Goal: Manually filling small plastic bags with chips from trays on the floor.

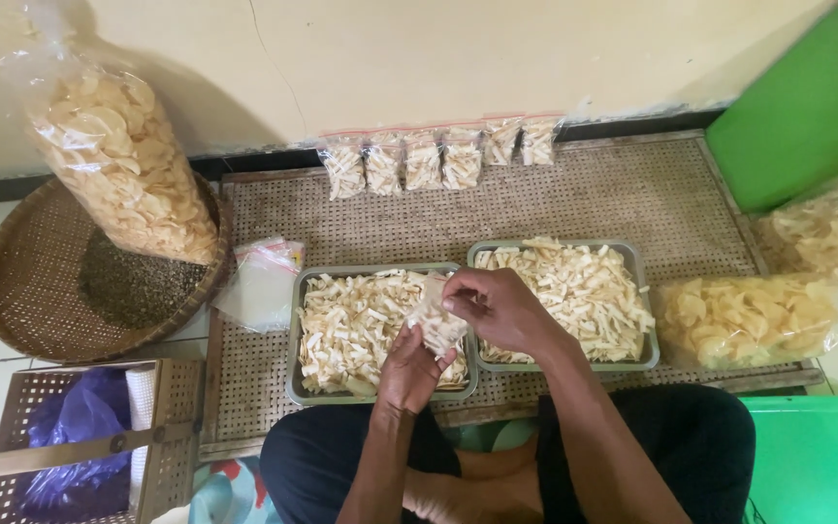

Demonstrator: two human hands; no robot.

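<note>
— Where both hands meet over the trays, holding what?
— Small clear bag (435,325) of chips, cupped from below by left hand (407,371), pinched at the top by right hand (499,309).
— And sitting where?
— Above the left tray (295,340), beside the right tray (640,281). Six filled bags (438,157) lined along the wall.

Clear chip bags (438,160) — back wall

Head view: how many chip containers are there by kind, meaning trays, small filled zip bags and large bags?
Metal trays: 2
Small filled zip bags along the wall: 6
Small bag in both hands: 1
Large chip bags: 3
Total: 12
</note>
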